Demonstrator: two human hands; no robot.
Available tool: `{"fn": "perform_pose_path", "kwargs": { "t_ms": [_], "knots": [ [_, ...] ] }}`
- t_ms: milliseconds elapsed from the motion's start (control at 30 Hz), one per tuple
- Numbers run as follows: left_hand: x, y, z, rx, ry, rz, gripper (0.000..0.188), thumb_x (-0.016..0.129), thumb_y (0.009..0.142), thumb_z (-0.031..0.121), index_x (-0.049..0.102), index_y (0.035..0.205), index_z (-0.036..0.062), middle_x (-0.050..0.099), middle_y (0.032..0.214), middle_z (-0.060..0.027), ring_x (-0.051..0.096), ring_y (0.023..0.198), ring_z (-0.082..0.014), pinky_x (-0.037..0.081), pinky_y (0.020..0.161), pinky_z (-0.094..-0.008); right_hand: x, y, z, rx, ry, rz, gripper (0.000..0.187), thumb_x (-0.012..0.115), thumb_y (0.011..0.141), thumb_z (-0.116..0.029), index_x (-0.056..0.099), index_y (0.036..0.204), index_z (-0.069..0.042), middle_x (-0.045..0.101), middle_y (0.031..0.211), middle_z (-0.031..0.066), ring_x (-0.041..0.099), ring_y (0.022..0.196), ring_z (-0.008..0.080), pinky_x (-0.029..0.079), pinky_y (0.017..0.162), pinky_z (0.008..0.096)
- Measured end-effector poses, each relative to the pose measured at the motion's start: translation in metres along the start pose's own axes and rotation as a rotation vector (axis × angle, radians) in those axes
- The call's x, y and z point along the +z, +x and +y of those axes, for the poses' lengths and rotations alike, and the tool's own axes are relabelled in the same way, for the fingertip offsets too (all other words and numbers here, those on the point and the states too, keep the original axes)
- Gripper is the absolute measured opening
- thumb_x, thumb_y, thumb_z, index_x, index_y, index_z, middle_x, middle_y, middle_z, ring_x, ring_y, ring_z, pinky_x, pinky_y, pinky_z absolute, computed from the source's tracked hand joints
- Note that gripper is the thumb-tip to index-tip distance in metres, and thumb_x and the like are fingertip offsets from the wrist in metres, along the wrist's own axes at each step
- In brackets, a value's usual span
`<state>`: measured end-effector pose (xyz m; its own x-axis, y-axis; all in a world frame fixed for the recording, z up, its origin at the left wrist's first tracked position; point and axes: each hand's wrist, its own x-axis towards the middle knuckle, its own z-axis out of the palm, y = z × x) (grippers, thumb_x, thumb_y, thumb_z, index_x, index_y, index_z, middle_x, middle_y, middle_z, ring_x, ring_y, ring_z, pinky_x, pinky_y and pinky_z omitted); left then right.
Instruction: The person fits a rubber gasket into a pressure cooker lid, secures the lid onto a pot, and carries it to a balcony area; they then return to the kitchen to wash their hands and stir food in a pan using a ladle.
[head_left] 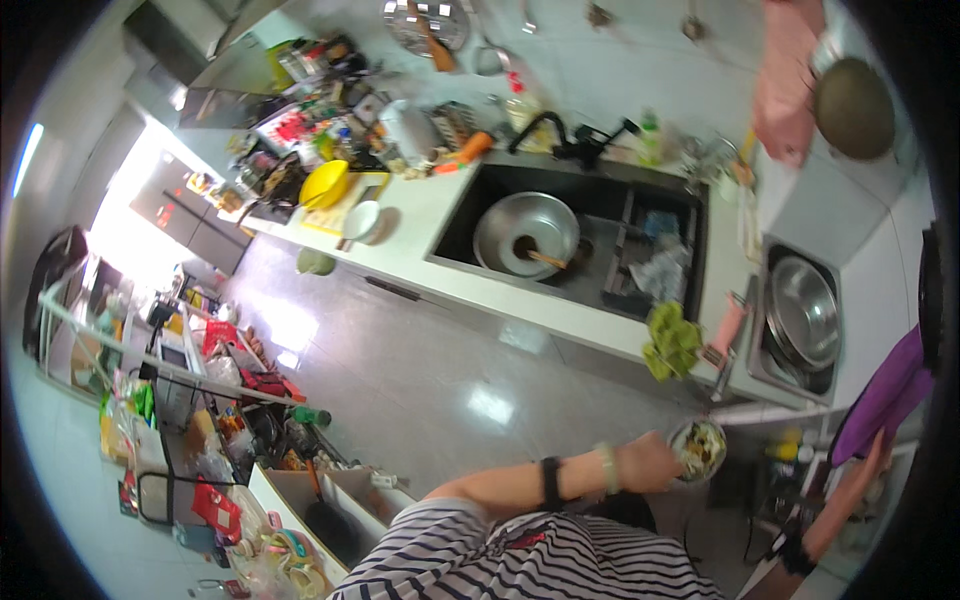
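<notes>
My left hand (650, 464) reaches across to the right in front of my body, closed on the rim of a small round bowl (699, 450). Pale and dark bits of food or scraps fill the bowl; I cannot make out their kind. At the far right my right hand (876, 455) is up against a purple cloth (884, 398) and seems to grip it, though the fingers are partly hidden. That cloth slants down from a dark edge at the rim of the view. A green cloth (672, 342) hangs over the counter edge beyond my left hand.
A dark sink (455, 226) in the white counter (405, 228) holds a metal basin (500, 215). Right of it, a smaller sink (757, 352) holds another metal bowl (803, 310). Crowded shelves (170, 365) and a white drawer or bin (285, 500) stand at left, beyond the grey floor (420, 370).
</notes>
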<state>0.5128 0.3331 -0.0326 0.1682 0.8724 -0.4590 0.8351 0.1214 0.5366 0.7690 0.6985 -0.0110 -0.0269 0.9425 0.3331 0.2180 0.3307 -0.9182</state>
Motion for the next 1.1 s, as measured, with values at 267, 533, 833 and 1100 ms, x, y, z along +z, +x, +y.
{"fn": "perform_pose_path", "kwargs": {
  "t_ms": [267,533,833,1100],
  "knots": [
    [0.174,-0.325,-0.071,-0.707,-0.430,0.631,0.047,0.057,0.092,0.029,0.049,0.133,0.0073,0.064,0.111,-0.0189,0.061,0.101,-0.0363,0.050,0.086,-0.0442,0.070,-0.223,-0.029,0.469,-0.367,-0.666,0.045,0.056,0.088,-0.021,0.052,0.132,-0.015,0.053,0.128,0.0017,0.049,0.113,0.0162,0.040,0.088,0.0342],
    [0.252,-0.460,-0.040,-0.942,-0.536,1.052,0.047,0.055,0.095,0.032,0.049,0.135,0.0074,0.061,0.119,-0.0196,0.059,0.108,-0.0371,0.048,0.091,-0.0425,0.262,-0.383,-0.183,-0.254,0.007,-1.483,0.035,0.062,0.085,-0.005,0.055,0.118,0.002,0.053,0.120,0.0145,0.065,0.093,0.0224,0.051,0.080,0.0310],
    [0.331,-0.484,-0.056,-1.084,-0.868,1.246,0.051,0.053,0.095,0.037,0.048,0.137,0.0091,0.059,0.127,-0.0190,0.056,0.116,-0.0356,0.046,0.096,-0.0413,0.412,-0.534,-0.328,-0.600,-0.185,-1.931,0.035,0.064,0.086,-0.016,0.060,0.117,0.000,0.061,0.112,0.0151,0.065,0.091,0.0219,0.051,0.082,0.0332],
    [0.304,-0.565,-0.104,-1.363,-1.036,1.252,0.049,0.057,0.093,0.033,0.051,0.136,0.0109,0.060,0.126,-0.0195,0.057,0.116,-0.0348,0.046,0.097,-0.0390,0.534,-0.636,-0.360,-0.702,-0.187,-2.221,0.036,0.061,0.088,-0.021,0.060,0.119,-0.001,0.063,0.117,0.0171,0.063,0.105,0.0294,0.050,0.090,0.0372]
  ]
}}
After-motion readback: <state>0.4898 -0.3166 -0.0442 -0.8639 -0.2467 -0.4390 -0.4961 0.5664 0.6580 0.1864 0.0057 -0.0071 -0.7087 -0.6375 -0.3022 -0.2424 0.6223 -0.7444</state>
